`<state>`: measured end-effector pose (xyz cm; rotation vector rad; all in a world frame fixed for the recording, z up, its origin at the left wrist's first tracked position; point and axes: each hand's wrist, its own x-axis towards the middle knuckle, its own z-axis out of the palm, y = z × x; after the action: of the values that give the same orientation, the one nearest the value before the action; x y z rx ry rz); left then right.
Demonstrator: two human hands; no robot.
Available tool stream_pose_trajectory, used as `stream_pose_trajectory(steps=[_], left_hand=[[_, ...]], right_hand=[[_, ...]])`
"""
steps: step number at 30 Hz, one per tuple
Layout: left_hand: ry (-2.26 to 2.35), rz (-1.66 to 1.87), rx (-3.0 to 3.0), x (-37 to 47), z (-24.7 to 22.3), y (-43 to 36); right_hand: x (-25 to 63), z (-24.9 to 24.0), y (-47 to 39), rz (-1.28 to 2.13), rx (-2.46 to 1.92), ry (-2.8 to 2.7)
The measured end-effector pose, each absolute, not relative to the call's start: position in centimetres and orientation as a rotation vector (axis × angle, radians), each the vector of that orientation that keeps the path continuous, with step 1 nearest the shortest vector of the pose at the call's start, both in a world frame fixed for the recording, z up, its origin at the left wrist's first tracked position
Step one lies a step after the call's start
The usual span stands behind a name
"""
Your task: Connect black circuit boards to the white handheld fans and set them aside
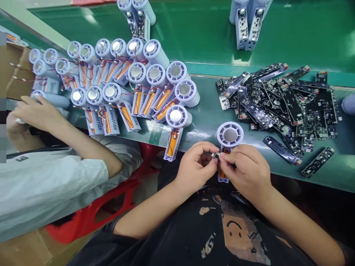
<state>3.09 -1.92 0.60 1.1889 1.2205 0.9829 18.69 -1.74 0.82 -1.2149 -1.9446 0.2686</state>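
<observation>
Green counter [202, 96] carries the PCB pile [277, 101], landmark for all below. Co-worker [52, 184] sits well L of pile, pale sleeve, hands partly cut off/blurred, can't tell what they hold. Big group of lilac "Speed FAN" handheld fans [112, 92] also L of pile, handles open, many w/ orange batts & red/black wires showing. Red plastic stool [94, 210] L of pile too, lower, nearer camera. Two fan pairs w/ PCBs in their handles: one [249, 29] beyond pile, other [138, 22] beyond & well to L.

Left hand [195, 164] & right hand [246, 170]: both nearside & L of pile, right one closer to it. Open handheld fan [229, 135] just L & nearside of pile, upright head, handle partly behind the hands, orange batt visible in it.

Two loose PCBs, nearside of pile: one [281, 149] just beside it, other [317, 162] a bit further R.

Smallest: small electronic part [215, 155], L & nearside of pile, above the fan's handle. Left fingers pinch it; right fingers pinch its pale end. Exact type too small to tell.
</observation>
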Motion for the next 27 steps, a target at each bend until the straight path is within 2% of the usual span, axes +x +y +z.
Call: stream_pose_trajectory(steps=[7, 13, 19, 24, 27], left_hand=[[1.193, 1.090, 1.266, 3.3, 0.6, -2.3], [1.134, 1.036, 1.136, 2.8, 1.0, -2.4], [1.136, 1.083, 1.216, 3.4, 1.3, -2.7], [1.187, 1.074, 1.410, 3.8, 1.2, -2.9], [1.178, 1.075, 1.536, 3.6, 1.2, -2.6]], right_hand=[[18.5, 0.3, -2.2, 0.226, -1.188, -1.918], [19.7, 0.8, -1.5, 0.637, -1.113, -1.851], [20.7, 1.5, -0.8, 1.017, -1.260, -1.663], [20.6, 1.4, -0.8, 1.186, -1.338, -1.502], [20.6, 1.1, -0.7, 1.162, -1.378, -1.468]])
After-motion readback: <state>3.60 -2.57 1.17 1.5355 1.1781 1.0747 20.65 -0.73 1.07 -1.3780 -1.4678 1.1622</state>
